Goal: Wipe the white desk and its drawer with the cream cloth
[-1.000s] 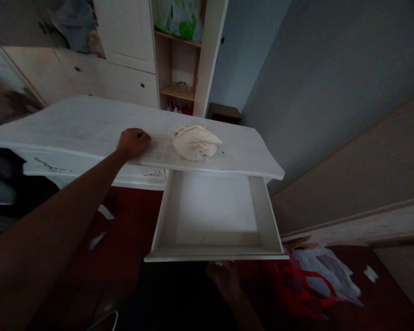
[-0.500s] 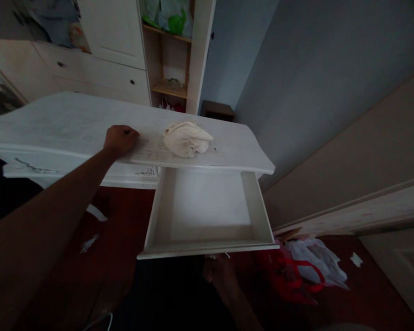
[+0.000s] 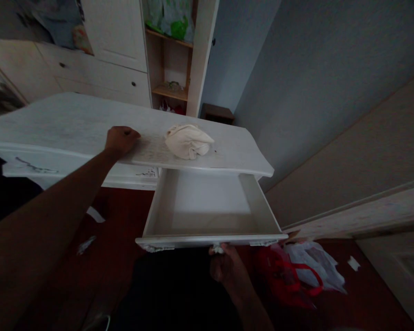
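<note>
My left hand (image 3: 120,139) rests on top of a white dresser (image 3: 69,124), fingers curled down against the surface, holding nothing I can see. A crumpled cream cloth (image 3: 187,142) lies on the dresser top just right of that hand. Below the cloth, a white drawer (image 3: 152,216) stands pulled out, its inside bare. My right hand (image 3: 226,269) is closed around the small handle (image 3: 217,249) at the middle of the drawer's front.
A red and white bag (image 3: 296,271) lies on the dark red floor right of the drawer. Paper scraps (image 3: 86,243) lie on the floor at left. A white wardrobe with open shelves (image 3: 172,69) stands behind the dresser. A grey wall runs along the right.
The drawer front has tipped and come further out toward me. My right hand has risen into view on the handle. My left hand has stayed on the dresser top.
</note>
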The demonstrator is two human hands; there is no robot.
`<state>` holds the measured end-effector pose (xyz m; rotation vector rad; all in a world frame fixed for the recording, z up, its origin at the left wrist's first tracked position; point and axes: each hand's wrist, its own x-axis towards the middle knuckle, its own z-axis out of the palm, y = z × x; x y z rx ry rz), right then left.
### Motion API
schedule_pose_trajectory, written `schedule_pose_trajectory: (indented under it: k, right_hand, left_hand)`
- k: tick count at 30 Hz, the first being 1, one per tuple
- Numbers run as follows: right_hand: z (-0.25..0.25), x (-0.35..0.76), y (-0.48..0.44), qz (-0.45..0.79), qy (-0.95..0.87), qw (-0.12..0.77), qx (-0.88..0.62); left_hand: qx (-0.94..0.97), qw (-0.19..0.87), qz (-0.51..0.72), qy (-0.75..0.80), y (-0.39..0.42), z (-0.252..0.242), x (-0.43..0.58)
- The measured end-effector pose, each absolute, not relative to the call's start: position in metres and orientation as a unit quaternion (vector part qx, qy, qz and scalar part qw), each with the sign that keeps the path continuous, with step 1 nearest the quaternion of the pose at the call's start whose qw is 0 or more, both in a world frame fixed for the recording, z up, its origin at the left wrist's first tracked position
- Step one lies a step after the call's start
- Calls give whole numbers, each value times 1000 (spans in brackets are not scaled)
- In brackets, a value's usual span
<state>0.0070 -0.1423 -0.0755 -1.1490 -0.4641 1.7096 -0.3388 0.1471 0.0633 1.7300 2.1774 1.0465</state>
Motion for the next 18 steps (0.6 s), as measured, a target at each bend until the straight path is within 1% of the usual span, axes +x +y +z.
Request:
schedule_pose_trajectory:
  k: [11,18]
  right_hand:
    - [-60,0,-79,669,-179,562,-453]
    - [-55,-2,-22,685,-219,550,-425]
  left_hand:
    - [581,86,348,731,149,60,-341]
    - [579,89,368,723,152,55,-344]
